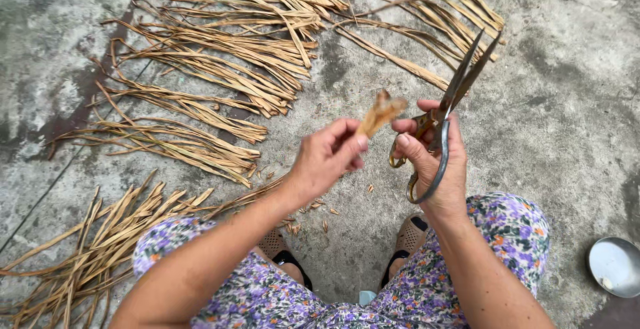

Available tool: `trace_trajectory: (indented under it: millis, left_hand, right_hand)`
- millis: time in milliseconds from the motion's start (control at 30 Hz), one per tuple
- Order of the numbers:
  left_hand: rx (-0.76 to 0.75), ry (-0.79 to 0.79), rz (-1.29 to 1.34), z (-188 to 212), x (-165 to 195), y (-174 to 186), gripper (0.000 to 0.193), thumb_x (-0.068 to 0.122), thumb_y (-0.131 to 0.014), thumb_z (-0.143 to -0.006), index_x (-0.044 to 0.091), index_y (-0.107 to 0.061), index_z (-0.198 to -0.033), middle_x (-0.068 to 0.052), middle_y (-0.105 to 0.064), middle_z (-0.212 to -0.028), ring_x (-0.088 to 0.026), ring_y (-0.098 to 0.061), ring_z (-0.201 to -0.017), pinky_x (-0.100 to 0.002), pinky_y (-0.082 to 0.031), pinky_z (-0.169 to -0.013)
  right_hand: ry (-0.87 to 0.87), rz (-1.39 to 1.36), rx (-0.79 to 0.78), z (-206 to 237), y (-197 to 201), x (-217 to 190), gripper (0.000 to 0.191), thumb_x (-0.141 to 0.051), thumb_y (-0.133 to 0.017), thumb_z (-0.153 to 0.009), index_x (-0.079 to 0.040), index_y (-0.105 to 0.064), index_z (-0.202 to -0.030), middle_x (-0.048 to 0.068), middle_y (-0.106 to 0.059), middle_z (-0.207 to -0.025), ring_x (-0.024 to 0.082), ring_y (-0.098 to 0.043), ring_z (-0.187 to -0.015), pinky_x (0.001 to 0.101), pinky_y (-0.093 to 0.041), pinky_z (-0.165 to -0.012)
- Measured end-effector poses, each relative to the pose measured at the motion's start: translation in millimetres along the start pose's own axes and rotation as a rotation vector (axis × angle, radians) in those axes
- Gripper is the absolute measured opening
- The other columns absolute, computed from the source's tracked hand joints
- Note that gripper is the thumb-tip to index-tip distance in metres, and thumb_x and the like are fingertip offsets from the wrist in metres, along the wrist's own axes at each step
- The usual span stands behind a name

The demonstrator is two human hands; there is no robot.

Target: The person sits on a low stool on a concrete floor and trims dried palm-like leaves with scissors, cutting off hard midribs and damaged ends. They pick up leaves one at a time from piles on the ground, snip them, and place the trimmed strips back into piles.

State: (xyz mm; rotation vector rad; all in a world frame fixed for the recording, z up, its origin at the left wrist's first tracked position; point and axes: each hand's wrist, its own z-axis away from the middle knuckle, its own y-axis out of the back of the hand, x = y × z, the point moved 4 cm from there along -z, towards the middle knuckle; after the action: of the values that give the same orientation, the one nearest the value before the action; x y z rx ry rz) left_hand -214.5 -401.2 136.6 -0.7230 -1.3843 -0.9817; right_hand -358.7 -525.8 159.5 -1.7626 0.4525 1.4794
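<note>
Floral-print knees (267, 296) sit closest to us; beyond them dried leaf strips (200, 102) lie in bundles on the concrete floor (567, 102). Our left hand (323, 159) pinches a short leaf piece (380, 112) between closed fingers (353, 144). Our right hand (433, 162) grips the scissors (453, 96), blades nearly shut and pointing away. We judge the blades could nick a fingertip, so near the piece.

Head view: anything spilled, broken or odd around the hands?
Only small dry scraps scattered on the concrete floor below the left hand, apart from the laid-out strip bundles. The scissors in the right hand look rusty and worn.
</note>
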Motion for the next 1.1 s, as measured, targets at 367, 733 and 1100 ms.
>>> trace_trajectory:
  millis: [367,733,1100]
  left_hand:
    - [0.248,-0.152,-0.002,56,10,-9,0.022,0.019,-0.062,-0.105,0.003,-0.069,-0.12,-0.006,-0.069,-0.101,-0.012,-0.064,-0.088,-0.03,-0.056,-0.077]
    - [0.266,-0.268,0.133,62,16,-10,0.015,0.02,-0.067,-0.104,0.008,-0.062,-0.111,0.004,-0.061,-0.083,-0.002,-0.053,-0.073,-0.021,-0.046,-0.063]
    - [0.234,-0.15,0.51,50,4,-14,0.017,0.019,-0.069,-0.101,0.007,-0.069,-0.113,0.003,-0.071,-0.093,-0.006,-0.066,-0.084,-0.022,-0.053,-0.071]
  right_hand:
    - [0.049,-0.05,-0.147,18,-19,-5,0.053,0.004,-0.074,-0.09,-0.004,-0.053,-0.138,0.007,-0.065,-0.098,0.014,-0.066,-0.079,0.03,-0.059,-0.069]
    - [0.053,-0.032,-0.129,26,-27,-12,0.048,0.003,-0.069,-0.091,-0.004,-0.053,-0.136,0.006,-0.063,-0.094,0.013,-0.065,-0.076,0.029,-0.058,-0.066]
    - [0.113,-0.033,-0.171,29,-32,-11,0.051,-0.009,-0.076,-0.094,-0.005,-0.052,-0.138,0.007,-0.066,-0.101,0.012,-0.064,-0.082,0.0275,-0.056,-0.073]
